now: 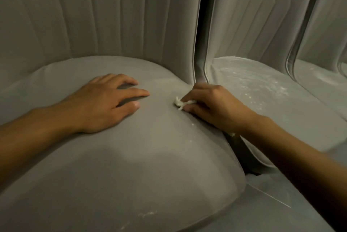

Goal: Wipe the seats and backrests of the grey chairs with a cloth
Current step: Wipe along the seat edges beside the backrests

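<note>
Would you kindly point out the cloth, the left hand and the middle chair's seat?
cloth [179, 102]: head view, white wad.
left hand [101, 106]: head view, its back.
middle chair's seat [262, 89]: head view, dusty top.

indoor seating area, padded grey chairs [142, 156] side by side

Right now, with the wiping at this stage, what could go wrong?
1. The cloth pinched by the right hand is a tiny wad; it may shed, and white flecks lie near the front edge of the seat.
2. The left hand rests flat on the seat, so that patch could go unwiped.
3. The neighbouring seat looks dusty and could be skipped.
</note>
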Demonstrator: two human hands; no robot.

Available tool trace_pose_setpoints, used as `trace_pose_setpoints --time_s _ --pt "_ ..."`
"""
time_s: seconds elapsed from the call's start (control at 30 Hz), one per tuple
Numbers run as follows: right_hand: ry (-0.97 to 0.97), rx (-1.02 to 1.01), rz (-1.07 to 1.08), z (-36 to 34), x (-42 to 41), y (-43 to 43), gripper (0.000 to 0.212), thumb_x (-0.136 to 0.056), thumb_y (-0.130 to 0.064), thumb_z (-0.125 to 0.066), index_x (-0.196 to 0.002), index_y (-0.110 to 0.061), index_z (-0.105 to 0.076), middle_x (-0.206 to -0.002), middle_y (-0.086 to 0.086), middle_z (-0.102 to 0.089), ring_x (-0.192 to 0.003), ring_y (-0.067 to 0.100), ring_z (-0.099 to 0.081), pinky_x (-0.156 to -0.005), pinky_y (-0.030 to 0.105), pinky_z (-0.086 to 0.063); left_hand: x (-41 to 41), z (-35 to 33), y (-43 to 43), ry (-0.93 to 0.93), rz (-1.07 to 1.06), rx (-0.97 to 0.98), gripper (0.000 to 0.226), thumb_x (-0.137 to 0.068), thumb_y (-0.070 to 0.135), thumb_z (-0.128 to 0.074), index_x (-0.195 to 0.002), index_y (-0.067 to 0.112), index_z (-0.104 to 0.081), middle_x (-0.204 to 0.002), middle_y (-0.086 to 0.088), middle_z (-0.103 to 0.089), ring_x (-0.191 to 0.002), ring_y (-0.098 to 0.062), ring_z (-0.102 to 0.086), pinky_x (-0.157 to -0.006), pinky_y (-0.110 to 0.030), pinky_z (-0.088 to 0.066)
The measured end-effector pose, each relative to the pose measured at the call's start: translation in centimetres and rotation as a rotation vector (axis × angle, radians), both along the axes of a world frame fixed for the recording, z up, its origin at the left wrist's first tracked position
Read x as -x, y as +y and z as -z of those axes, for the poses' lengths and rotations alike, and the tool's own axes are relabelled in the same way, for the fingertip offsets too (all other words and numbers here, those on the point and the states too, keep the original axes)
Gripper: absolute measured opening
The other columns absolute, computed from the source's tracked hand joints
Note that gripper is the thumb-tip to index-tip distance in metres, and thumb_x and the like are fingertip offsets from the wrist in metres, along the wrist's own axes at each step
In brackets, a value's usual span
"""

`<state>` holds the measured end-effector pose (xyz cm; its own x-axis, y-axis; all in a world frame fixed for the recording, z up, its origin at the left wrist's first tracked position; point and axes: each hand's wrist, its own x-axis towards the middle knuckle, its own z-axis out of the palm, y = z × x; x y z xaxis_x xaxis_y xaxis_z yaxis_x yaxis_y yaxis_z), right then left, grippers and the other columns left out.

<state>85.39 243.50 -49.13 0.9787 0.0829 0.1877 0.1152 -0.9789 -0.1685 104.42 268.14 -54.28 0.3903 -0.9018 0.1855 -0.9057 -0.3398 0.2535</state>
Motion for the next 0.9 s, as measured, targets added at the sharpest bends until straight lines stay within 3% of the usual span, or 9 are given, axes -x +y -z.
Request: trace_pose_setpoints --time_s 0.17,0.4,0.5,0.57,0.67,0.8,0.9 --pt "0.080 -0.236 -0.170 0.1 3.5 3.3 0.025 -0.094 -0.036 -0.068 -0.111 -0.018 -0.073 -0.103 -0.004 -0.065 -0.093 0.008 -0.065 -0.082 0.029 -0.052 0.2 -0.1 -0.3 -0.004 -0.008 0.005 0.059 -0.089 0.072 -0.022 -0.140 0.057 -0.046 -0.145 0.015 -0.043 -0.133 -0.013 -0.040 -0.111 -0.032 -0.026" --pt "-0.092 -0.113 0.122 0.7 2.5 1.4 0.025 -0.096 -0.044 -0.062 -0.105 -0.023 -0.070 -0.093 -0.008 -0.063 -0.080 0.007 -0.060 -0.072 0.030 -0.049 0.0 0.2 0.1 0.012 -0.010 0.030 0.056 -0.090 0.072 -0.023 -0.139 0.058 -0.047 -0.144 0.018 -0.043 -0.133 -0.011 -0.041 -0.110 -0.030 -0.025" --pt "0.013 -0.098 -0.098 0.2 4.9 4.1 0.023 -0.097 -0.039 -0.063 -0.106 -0.019 -0.070 -0.097 -0.006 -0.063 -0.085 0.010 -0.063 -0.073 0.029 -0.050 0.1 0.2 0.1 0.015 -0.009 0.040 0.057 -0.090 0.072 -0.023 -0.139 0.057 -0.048 -0.144 0.017 -0.044 -0.134 -0.012 -0.042 -0.113 -0.035 -0.027" --pt "0.114 -0.202 -0.215 -0.2 7.0 5.4 0.021 -0.096 -0.034 -0.066 -0.106 -0.016 -0.071 -0.099 -0.005 -0.063 -0.089 0.011 -0.065 -0.076 0.030 -0.051 0.1 0.2 0.0 0.016 -0.008 0.039 0.059 -0.089 0.073 -0.022 -0.139 0.057 -0.048 -0.144 0.016 -0.043 -0.134 -0.012 -0.042 -0.113 -0.034 -0.027" --pt "0.119 -0.227 -0.246 -0.3 8.2 5.4 0.020 -0.097 -0.032 -0.066 -0.108 -0.016 -0.071 -0.100 -0.005 -0.063 -0.089 0.010 -0.065 -0.075 0.030 -0.053 0.2 0.3 0.0 0.019 -0.010 0.049 0.057 -0.089 0.073 -0.023 -0.139 0.058 -0.047 -0.144 0.018 -0.043 -0.134 -0.011 -0.040 -0.112 -0.033 -0.026" --pt "-0.065 0.054 -0.023 0.4 4.7 1.6 0.028 -0.099 -0.043 -0.056 -0.110 -0.021 -0.069 -0.099 -0.003 -0.059 -0.081 0.018 -0.063 -0.072 0.035 -0.053 0.1 0.1 0.1 0.026 -0.006 0.052 0.059 -0.088 0.072 -0.023 -0.139 0.056 -0.049 -0.144 0.017 -0.043 -0.135 -0.010 -0.039 -0.110 -0.031 -0.023" --pt "-0.107 0.070 0.252 1.2 2.0 -0.7 0.031 -0.098 -0.046 -0.053 -0.107 -0.020 -0.067 -0.096 0.000 -0.061 -0.081 0.021 -0.060 -0.074 0.040 -0.051 0.2 0.1 0.1 0.023 -0.007 0.050 0.059 -0.088 0.072 -0.023 -0.139 0.056 -0.048 -0.145 0.016 -0.044 -0.135 -0.012 -0.040 -0.110 -0.032 -0.024"
